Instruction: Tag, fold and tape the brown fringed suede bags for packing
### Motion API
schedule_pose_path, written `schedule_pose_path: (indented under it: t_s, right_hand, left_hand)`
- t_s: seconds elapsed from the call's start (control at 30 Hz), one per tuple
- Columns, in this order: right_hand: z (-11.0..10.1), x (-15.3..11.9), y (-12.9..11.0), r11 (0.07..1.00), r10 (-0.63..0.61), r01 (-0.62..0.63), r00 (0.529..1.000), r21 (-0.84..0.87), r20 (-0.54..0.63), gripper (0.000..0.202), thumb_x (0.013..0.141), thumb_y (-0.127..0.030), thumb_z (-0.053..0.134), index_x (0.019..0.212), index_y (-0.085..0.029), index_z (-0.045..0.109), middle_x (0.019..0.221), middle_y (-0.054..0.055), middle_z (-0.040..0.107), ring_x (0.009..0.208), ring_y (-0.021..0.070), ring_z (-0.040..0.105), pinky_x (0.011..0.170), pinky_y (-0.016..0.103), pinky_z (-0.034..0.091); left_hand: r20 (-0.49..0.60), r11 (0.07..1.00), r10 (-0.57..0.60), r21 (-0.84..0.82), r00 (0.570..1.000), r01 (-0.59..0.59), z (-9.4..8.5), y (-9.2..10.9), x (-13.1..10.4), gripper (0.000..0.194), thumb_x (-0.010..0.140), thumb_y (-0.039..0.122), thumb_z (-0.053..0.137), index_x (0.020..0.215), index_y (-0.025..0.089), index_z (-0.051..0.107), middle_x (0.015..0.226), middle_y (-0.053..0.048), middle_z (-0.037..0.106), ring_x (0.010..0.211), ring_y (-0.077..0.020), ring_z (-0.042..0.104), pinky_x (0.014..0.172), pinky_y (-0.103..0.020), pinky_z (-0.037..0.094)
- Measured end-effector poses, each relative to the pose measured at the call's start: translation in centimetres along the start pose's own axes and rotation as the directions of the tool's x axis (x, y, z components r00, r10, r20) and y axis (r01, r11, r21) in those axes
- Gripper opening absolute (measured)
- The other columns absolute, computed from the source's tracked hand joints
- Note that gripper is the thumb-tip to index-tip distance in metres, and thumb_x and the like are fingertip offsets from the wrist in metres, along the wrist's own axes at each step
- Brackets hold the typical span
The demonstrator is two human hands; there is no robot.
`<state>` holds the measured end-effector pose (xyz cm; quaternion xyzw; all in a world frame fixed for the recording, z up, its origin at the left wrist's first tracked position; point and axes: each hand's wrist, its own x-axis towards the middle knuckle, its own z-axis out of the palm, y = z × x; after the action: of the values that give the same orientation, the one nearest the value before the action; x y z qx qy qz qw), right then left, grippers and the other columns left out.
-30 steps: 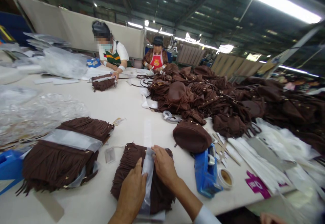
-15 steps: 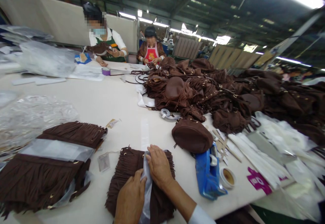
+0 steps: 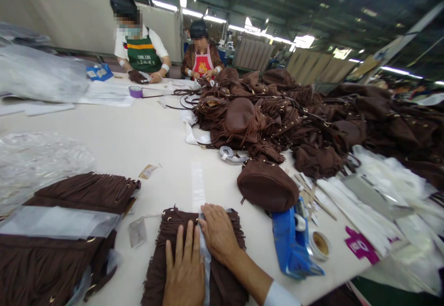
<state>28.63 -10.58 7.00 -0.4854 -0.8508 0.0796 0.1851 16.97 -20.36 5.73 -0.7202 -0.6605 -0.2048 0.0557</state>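
Note:
A brown fringed bag point(image 3: 157, 255) with small gold eyelets lies flat on the table in front of me. A translucent plastic strip point(image 3: 207, 269) runs lengthwise down its middle. My left hand point(image 3: 185, 269) rests flat on the bag's left half, fingers stretched out beside the strip. On the upper right part lies my right hand point(image 3: 218, 232), its fingers extended over the strip's far end. Neither hand grips anything that I can see. To the left are more brown fringed bags point(image 3: 52, 259), with a plastic band point(image 3: 62, 221) across them.
A blue tape dispenser point(image 3: 291, 246) and a tape roll point(image 3: 319, 243) stand at right, by a rounded brown bag point(image 3: 267, 185). Behind is a large heap of brown bags point(image 3: 277, 111). Crumpled clear plastic point(image 3: 41, 162) lies left. Two co-workers point(image 3: 142, 51) are across the table.
My left hand has gone from curled fingers at the strip to lying flat with fingers spread. My right hand stays near the strip's far end. The co-worker in green has lowered a brown item.

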Motion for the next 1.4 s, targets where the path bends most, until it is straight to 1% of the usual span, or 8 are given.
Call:
schedule_pose_path:
  t_s: [0.13, 0.4, 0.53, 0.63, 0.77, 0.93, 1.17, 1.4]
  right_hand:
    - [0.1, -0.1, 0.5, 0.999, 0.014, -0.015, 1.000, 0.041, 0.017, 0.043, 0.101, -0.032, 0.043, 0.140, -0.014, 0.051, 0.142, 0.013, 0.054, 0.136, 0.0246, 0.045, 0.117, 0.047, 0.032]
    - [0.0, 0.0, 1.0, 0.995, 0.042, -0.045, 0.998, 0.092, 0.038, 0.046, 0.099, -0.031, 0.047, 0.141, -0.012, 0.050, 0.145, 0.016, 0.051, 0.138, 0.0257, 0.043, 0.116, 0.047, 0.035]
    - [-2.3, -0.6, 0.5, 0.999, -0.029, 0.028, 0.999, 0.021, 0.030, 0.052, 0.101, -0.032, 0.043, 0.148, -0.011, 0.040, 0.155, 0.015, 0.036, 0.146, 0.0270, 0.028, 0.120, 0.050, 0.028]
    - [-3.3, -1.6, 0.3, 0.999, -0.031, 0.032, 0.999, -0.042, 0.027, 0.058, 0.101, -0.041, 0.042, 0.153, -0.017, 0.031, 0.160, 0.012, 0.026, 0.150, 0.0286, 0.016, 0.121, 0.056, 0.019]
    - [-2.6, -3.1, 1.0, 0.997, 0.040, -0.034, 0.995, -0.071, 0.092, 0.066, 0.098, -0.050, 0.047, 0.154, -0.021, 0.028, 0.161, 0.012, 0.024, 0.150, 0.0327, 0.014, 0.119, 0.061, 0.016]
    - [-2.1, -3.1, 1.8, 0.995, 0.095, -0.088, 0.986, -0.056, 0.134, 0.068, 0.097, -0.051, 0.048, 0.155, -0.025, 0.024, 0.163, 0.009, 0.016, 0.150, 0.0320, 0.011, 0.120, 0.059, 0.013]
    - [-2.4, -2.4, 2.0, 0.993, 0.117, -0.119, 0.982, 0.005, 0.149, 0.064, 0.097, -0.050, 0.048, 0.153, -0.026, 0.030, 0.163, 0.008, 0.020, 0.151, 0.0315, 0.010, 0.120, 0.057, 0.010]
    - [-3.1, -2.7, 1.6, 0.991, 0.125, -0.131, 0.978, 0.025, 0.168, 0.059, 0.098, -0.051, 0.044, 0.148, -0.020, 0.041, 0.154, 0.013, 0.040, 0.144, 0.0330, 0.030, 0.118, 0.055, 0.019]
  left_hand:
    - [0.056, 0.999, 0.000, -0.044, 0.998, 0.003, 0.3, -0.2, 0.2, 0.077, 0.089, 0.015, 0.044, 0.157, 0.014, 0.009, 0.156, -0.019, 0.036, 0.147, -0.0384, 0.022, 0.114, -0.065, 0.024]
    - [0.040, 0.999, 0.030, -0.021, 0.999, -0.030, 0.8, -0.9, -0.1, 0.080, 0.090, 0.020, 0.044, 0.156, 0.013, 0.001, 0.154, -0.019, 0.039, 0.143, -0.0380, 0.033, 0.110, -0.061, 0.030]
    - [-0.028, 0.995, 0.102, 0.004, 0.994, -0.102, -0.4, -2.0, 0.7, 0.076, 0.092, 0.029, 0.045, 0.156, 0.012, 0.008, 0.149, -0.017, 0.048, 0.136, -0.0358, 0.043, 0.108, -0.058, 0.032]
    - [-0.031, 0.992, 0.121, -0.013, 0.992, -0.122, -1.1, -2.3, 2.1, 0.070, 0.093, 0.037, 0.045, 0.154, 0.009, 0.023, 0.151, -0.017, 0.045, 0.142, -0.0363, 0.034, 0.114, -0.059, 0.025]
    - [0.037, 0.988, 0.150, -0.035, 0.988, -0.148, 0.2, -2.4, 3.7, 0.061, 0.094, 0.037, 0.043, 0.148, 0.008, 0.038, 0.156, -0.017, 0.036, 0.148, -0.0382, 0.018, 0.116, -0.065, 0.013]
    - [0.079, 0.992, 0.103, -0.087, 0.992, -0.096, 1.5, -2.7, 4.2, 0.064, 0.097, 0.045, 0.037, 0.150, 0.009, 0.035, 0.161, -0.018, 0.025, 0.150, -0.0386, 0.011, 0.117, -0.066, 0.012]
    - [0.132, 0.994, 0.071, -0.093, 0.989, -0.059, 1.0, -2.7, 4.4, 0.065, 0.098, 0.046, 0.034, 0.153, 0.012, 0.025, 0.163, -0.016, 0.020, 0.151, -0.0373, 0.007, 0.117, -0.066, 0.009]
    - [0.051, 0.993, 0.109, -0.051, 0.993, -0.106, 1.0, -2.8, 3.4, 0.068, 0.098, 0.042, 0.041, 0.155, 0.015, 0.017, 0.162, -0.018, 0.023, 0.151, -0.0346, 0.011, 0.118, -0.063, 0.015]
